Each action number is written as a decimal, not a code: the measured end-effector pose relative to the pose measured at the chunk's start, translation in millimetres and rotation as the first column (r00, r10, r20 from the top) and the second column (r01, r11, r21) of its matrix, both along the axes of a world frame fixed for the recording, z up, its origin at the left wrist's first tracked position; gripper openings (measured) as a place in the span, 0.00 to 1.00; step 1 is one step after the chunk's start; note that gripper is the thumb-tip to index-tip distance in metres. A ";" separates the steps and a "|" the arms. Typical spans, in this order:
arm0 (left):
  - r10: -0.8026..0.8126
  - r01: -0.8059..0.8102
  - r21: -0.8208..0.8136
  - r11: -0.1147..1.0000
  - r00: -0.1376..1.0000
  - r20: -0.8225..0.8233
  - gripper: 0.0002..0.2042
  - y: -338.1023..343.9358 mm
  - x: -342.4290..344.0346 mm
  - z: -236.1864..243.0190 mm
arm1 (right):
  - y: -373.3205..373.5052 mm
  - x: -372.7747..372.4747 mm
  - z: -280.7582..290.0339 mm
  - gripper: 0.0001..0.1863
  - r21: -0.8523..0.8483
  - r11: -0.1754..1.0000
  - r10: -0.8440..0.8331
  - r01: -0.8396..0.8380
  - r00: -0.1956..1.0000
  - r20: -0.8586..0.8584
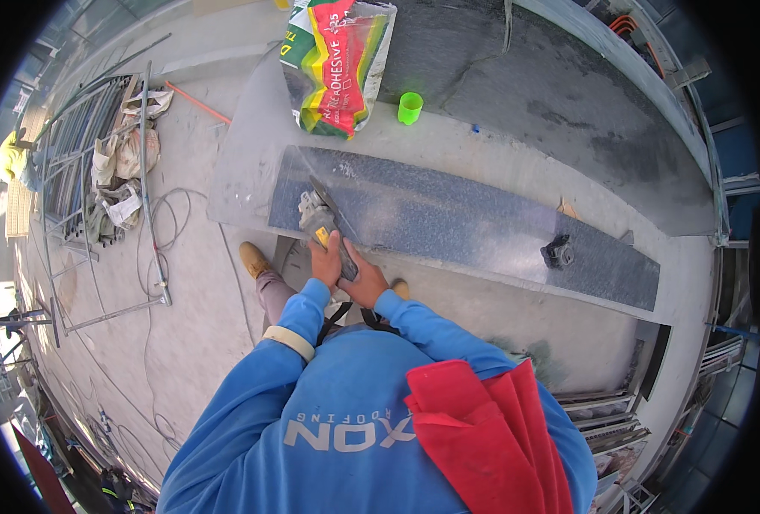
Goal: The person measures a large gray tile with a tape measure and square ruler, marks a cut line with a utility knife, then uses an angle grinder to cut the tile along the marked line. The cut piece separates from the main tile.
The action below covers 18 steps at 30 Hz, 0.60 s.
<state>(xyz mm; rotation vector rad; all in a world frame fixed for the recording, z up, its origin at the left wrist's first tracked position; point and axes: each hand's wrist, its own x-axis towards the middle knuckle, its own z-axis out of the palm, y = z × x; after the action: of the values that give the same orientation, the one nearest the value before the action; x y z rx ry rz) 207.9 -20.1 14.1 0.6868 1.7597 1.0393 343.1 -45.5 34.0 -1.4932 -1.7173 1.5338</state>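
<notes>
Both of my hands are wrapped round an angle grinder (320,224), grey with a yellow label on its body. My left hand (326,259) grips it along the left side, while my right hand (365,279) closes round its rear end. The grinder's disc (325,197) stands over the left part of a long, dark speckled stone slab (448,214); whether it touches the stone I cannot tell. A small black object (557,252) rests on the slab toward its right end.
Beyond the slab are a colourful bag of adhesive (333,68) and a green cup (410,108). Metal frames (147,171), sacks (137,152) and cables (170,223) lie at the left. A person (9,160) in a yellow helmet is at the far left. Metal lengths (603,420) lie at the lower right.
</notes>
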 end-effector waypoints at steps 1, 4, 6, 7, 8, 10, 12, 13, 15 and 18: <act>0.004 -0.003 -0.009 1.000 1.000 0.016 0.37 1.0 -2.7 -0.7 | 0.1 -3.0 -1.7 0.55 0.036 0.999 -0.017 0.017 1.000 0.002; 0.008 -0.009 0.030 1.000 1.000 0.010 0.38 3.5 -8.9 -1.5 | 1.3 -10.3 -7.4 0.56 0.105 0.994 -0.024 0.026 1.000 -0.012; 0.007 -0.007 0.030 1.000 1.000 0.000 0.38 4.1 -9.8 -1.5 | 2.0 -12.3 -10.4 0.56 0.069 0.997 -0.018 0.018 1.000 0.004; 0.033 -0.034 0.028 0.999 0.999 0.021 0.38 4.3 -9.5 -1.5 | 2.6 -12.5 -11.3 0.56 0.070 0.997 -0.018 0.018 1.000 -0.008; 0.011 -0.010 0.026 1.000 1.000 -0.024 0.38 4.6 -9.0 -1.6 | 3.1 -12.6 -11.9 0.56 0.060 0.998 -0.017 0.016 1.000 0.016; 0.018 -0.018 0.010 1.000 0.998 -0.059 0.38 4.8 -7.3 -2.7 | 3.6 -11.5 -12.0 0.56 0.069 0.997 -0.024 0.022 0.999 0.038; 0.013 -0.013 0.015 1.000 0.999 -0.042 0.39 4.2 -5.7 -4.8 | 2.7 -9.5 -11.0 0.56 0.082 0.997 -0.018 0.016 1.000 0.024; 0.014 -0.014 0.001 1.000 1.000 -0.009 0.39 4.0 -6.3 -5.6 | 1.7 -9.4 -10.0 0.56 0.081 0.996 -0.026 0.024 0.999 0.021; -0.010 0.011 0.017 1.000 1.000 -0.015 0.39 1.7 -5.7 -7.2 | -1.6 -6.4 -7.5 0.56 0.025 0.999 -0.024 0.024 1.000 0.000; -0.022 0.020 -0.034 0.999 0.998 -0.055 0.38 -8.3 0.7 -7.8 | -11.2 1.7 -3.2 0.57 -0.046 0.999 -0.017 0.017 1.000 0.004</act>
<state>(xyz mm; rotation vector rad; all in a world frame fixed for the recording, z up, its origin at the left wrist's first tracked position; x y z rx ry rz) 208.5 -28.5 6.4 0.7177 1.8100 0.9832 344.8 -56.7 30.8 -1.5302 -1.6778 1.5732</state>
